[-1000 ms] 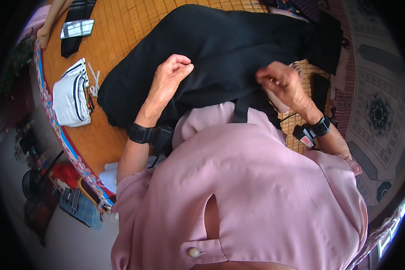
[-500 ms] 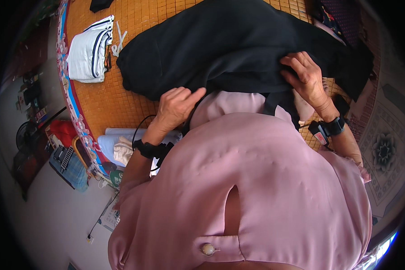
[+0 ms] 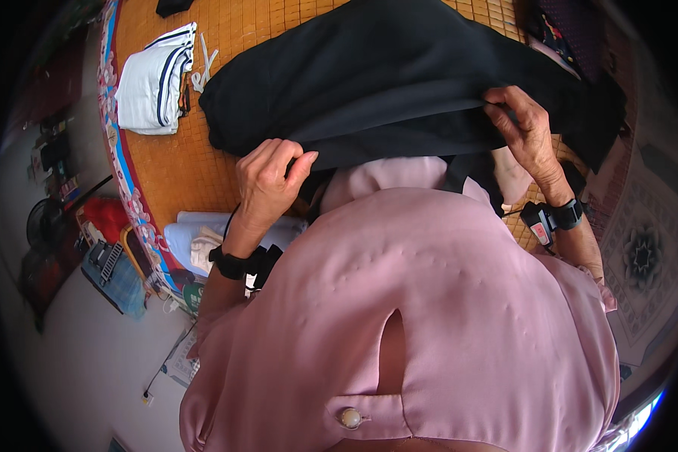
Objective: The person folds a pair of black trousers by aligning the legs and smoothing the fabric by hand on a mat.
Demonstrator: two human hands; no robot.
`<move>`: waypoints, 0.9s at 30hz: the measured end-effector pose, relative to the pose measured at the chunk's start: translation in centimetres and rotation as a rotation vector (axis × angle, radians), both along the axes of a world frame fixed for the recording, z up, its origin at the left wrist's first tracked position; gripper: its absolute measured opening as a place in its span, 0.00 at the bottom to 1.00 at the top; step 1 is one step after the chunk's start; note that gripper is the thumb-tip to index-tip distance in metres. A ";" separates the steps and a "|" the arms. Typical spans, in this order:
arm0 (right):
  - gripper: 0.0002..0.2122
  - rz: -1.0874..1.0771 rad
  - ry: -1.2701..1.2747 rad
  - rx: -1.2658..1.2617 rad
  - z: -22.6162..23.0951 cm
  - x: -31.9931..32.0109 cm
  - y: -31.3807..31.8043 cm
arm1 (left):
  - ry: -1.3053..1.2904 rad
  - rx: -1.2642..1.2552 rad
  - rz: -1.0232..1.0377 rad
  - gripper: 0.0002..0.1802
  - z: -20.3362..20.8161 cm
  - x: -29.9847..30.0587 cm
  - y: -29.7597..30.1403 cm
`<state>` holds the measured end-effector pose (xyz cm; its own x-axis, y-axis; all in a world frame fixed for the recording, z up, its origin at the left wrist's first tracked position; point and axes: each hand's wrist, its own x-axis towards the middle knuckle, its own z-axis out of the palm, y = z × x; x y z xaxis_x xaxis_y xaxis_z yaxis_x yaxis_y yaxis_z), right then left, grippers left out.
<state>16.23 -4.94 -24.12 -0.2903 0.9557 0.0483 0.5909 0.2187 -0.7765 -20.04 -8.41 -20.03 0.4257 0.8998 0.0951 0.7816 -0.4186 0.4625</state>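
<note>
A large black garment (image 3: 354,83) lies spread across the woven mat in front of me; its exact kind is hard to tell. My right hand (image 3: 526,137) pinches a fold of the cloth between thumb and fingers, toward the garment's right side. At its near left edge, my left hand (image 3: 271,181) has its fingers curled on the fabric, thumb pointing right. A long fold runs through the cloth between both hands. Black straps with small devices circle my wrists.
Folded white cloth with dark stripes (image 3: 154,87) sits on the mat (image 3: 166,169) at the left, beside a thin white cord (image 3: 202,71). Pale blue fabric (image 3: 192,233) lies near my left forearm. Dark patterned clothes (image 3: 565,38) are piled at far right.
My left hand has moved left along the garment's near edge. My right hand has shifted slightly right, its fingers now pinching the cloth. The fold between them looks straighter.
</note>
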 end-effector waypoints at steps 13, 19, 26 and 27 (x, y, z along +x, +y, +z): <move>0.07 0.193 -0.003 0.207 2.1 -1.5 -0.2 | -0.036 -0.150 0.029 0.10 1.0 0.0 0.5; 0.10 0.382 0.018 0.118 1.1 -3.1 -1.9 | 0.063 -0.120 -0.010 0.12 2.3 0.7 0.1; 0.15 0.468 -0.081 0.174 1.1 -5.3 -2.0 | 0.152 -0.198 -0.057 0.13 2.4 0.0 -0.4; 0.15 0.463 -0.083 0.177 1.1 -5.3 -2.1 | 0.147 -0.218 -0.069 0.13 2.5 0.0 -0.4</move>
<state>10.95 -7.06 -22.98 -0.6918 0.7048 0.1572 0.4588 0.5971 -0.6580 -20.06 -8.85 -17.57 0.4818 0.8605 -0.1655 0.8202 -0.3763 0.4310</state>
